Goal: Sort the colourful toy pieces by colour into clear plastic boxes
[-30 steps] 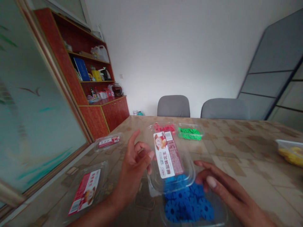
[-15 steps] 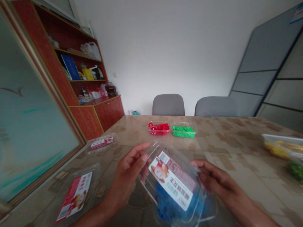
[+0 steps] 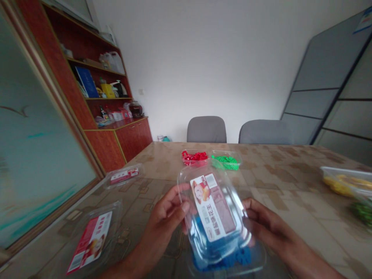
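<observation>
Between my two hands is a clear plastic lid (image 3: 213, 205) with a red-and-white label, tilted so its far end is raised. My left hand (image 3: 168, 215) pinches its left edge, thumb on top. My right hand (image 3: 266, 221) grips the right edge, with the fingertips partly hidden. Under the lid stands a clear plastic box (image 3: 263, 260) of small blue pieces (image 3: 243, 255), partly seen through the lid. I cannot tell whether lid and box touch.
On the left lie two more labelled lids, a near lid (image 3: 91, 242) and a far lid (image 3: 124, 175). Further back stand clear boxes of red pieces (image 3: 194, 157) and green pieces (image 3: 228, 162). At right is a container of yellow things (image 3: 340, 185) beside green ones (image 3: 362, 212).
The lid has turned in my hands, moved slightly away from me and now stands more upright. More of the blue pieces show below it. Both hands keep hold.
</observation>
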Tool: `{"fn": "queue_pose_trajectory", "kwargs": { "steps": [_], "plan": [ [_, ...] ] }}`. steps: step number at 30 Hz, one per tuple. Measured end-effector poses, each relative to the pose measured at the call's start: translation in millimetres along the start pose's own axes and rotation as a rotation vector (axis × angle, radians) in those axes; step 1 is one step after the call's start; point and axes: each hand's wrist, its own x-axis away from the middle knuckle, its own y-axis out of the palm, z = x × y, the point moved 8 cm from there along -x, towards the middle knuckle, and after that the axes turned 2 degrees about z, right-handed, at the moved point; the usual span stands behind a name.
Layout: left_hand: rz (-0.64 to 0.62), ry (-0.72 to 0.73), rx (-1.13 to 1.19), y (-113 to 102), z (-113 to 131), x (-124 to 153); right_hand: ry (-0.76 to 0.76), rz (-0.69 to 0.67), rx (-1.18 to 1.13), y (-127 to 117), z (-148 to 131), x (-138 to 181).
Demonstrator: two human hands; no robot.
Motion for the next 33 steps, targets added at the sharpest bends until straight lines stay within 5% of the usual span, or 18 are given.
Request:
{"fn": "queue_pose_trajectory", "kwargs": {
  "steps": [6,10,14,18,23,33],
  "plan": [
    [-0.097,-0.038,-0.042,8.0,-1.5,3.8,-0.029,0.081,0.097,-9.2,-9.0,1.8],
    [-0.275,-0.121,-0.068,25.0,-16.0,13.7,-0.088,0.129,0.095,-14.4,-17.8,-0.2],
    [-0.447,-0.207,-0.154,39.4,-30.1,25.7,-0.053,-0.028,0.059,-2.8,-7.0,-1.4],
    [-0.455,-0.185,-0.222,34.0,-20.1,24.0,-0.012,-0.092,0.004,-0.2,4.0,-1.8],
    [-0.535,-0.266,-0.425,13.3,-14.5,18.0,-0.050,0.107,0.086,-29.2,2.7,-8.6],
    [-0.280,-0.158,-0.459,-5.8,-29.0,-11.6,0.048,0.078,0.175,-39.5,25.0,-16.4]
  ]
}}
